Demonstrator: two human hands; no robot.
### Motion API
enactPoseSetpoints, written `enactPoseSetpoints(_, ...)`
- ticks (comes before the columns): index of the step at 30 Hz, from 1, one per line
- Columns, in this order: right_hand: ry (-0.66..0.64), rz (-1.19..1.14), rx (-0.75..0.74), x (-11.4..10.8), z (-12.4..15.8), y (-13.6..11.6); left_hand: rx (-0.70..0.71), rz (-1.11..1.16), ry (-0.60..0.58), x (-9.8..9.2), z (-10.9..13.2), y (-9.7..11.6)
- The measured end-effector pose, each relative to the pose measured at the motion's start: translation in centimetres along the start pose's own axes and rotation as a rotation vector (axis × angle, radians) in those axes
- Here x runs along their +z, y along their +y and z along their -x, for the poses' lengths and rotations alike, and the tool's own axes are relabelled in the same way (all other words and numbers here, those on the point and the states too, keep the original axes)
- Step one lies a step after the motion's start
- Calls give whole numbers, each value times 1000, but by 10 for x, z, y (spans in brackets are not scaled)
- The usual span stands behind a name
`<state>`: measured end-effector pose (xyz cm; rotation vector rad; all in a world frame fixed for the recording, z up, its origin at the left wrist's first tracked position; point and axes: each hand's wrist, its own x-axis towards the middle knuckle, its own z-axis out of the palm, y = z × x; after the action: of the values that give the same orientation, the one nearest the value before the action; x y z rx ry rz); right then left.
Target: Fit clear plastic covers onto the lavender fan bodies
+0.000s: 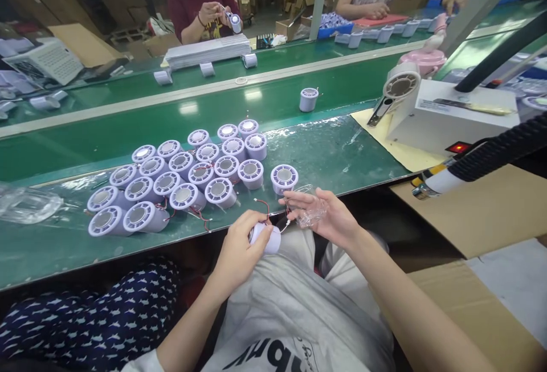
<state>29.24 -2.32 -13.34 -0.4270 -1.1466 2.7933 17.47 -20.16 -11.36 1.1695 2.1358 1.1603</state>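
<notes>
My left hand [241, 246] is closed round a small lilac cylindrical part [269, 239] with red and black wires [264, 205] coming out of it, held just below the table's front edge. My right hand [327, 215] holds a clear plastic piece [311, 212] in its fingers, close to the wires. Right in front of my hands, several identical lilac parts with round grilled tops [183, 172] stand in a tight cluster on the green table [333, 155]. One of them [284, 178] stands alone nearest my right hand.
A green conveyor belt [128, 127] runs behind, carrying one lilac part [308, 99]. A white machine [444, 113] with a red light stands at right, a black hose [491, 155] beside it. Clear plastic wrap [28, 204] lies left. Two people work across the belt; cardboard sheets [478, 212] lie right.
</notes>
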Motion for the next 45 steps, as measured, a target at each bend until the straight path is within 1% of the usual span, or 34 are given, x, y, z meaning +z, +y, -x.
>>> enactPoseSetpoints(2,25,-57,21,1,2,1,63,-47,36,0,-8,8)
enactPoseSetpoints(4,32,-129,37,1,1,2,89,-81,43,2,-13,13)
enactPoseSetpoints(8,20,-276,32,2,-3,9,61,-116,-9,7,-14,13)
enactPoseSetpoints(11,46,-373,27,2,-5,15,40,-103,-34,9,-11,10)
enactPoseSetpoints(13,49,-385,26,0,-6,18,36,-79,-17,10,-11,9)
enactPoseSetpoints(15,37,-341,5,-3,-5,18,45,-63,31,10,-14,9)
enactPoseSetpoints(17,51,-254,-41,-7,-1,17,59,-70,92,9,-18,10)
enactPoseSetpoints(19,110,-134,-122,-9,9,17,62,-95,131,9,-22,11)
enactPoseSetpoints(21,183,33,-205,-9,24,19,58,-130,140,10,-25,12)
enactPoseSetpoints(22,200,144,-245,-7,33,21,56,-147,138,11,-26,13)
enactPoseSetpoints(24,204,434,-320,-1,50,28,51,-180,131,14,-26,15)
enactPoseSetpoints(26,211,801,-384,8,63,35,46,-208,120,16,-26,17)
enactPoseSetpoints(28,261,1152,-416,15,68,41,36,-229,105,19,-26,19)
enactPoseSetpoints(30,294,1381,-404,18,67,43,30,-241,86,20,-26,20)
enactPoseSetpoints(32,286,1468,-395,19,62,43,27,-246,72,21,-26,21)
enactPoseSetpoints(35,273,1476,-416,15,57,40,13,-250,65,18,-25,19)
enactPoseSetpoints(38,288,1492,-431,13,57,37,-8,-262,63,15,-24,16)
enactPoseSetpoints(42,312,1586,-451,13,58,36,-31,-304,65,14,-23,15)
enactPoseSetpoints(45,324,1584,-462,10,57,37,-62,-321,74,12,-24,15)
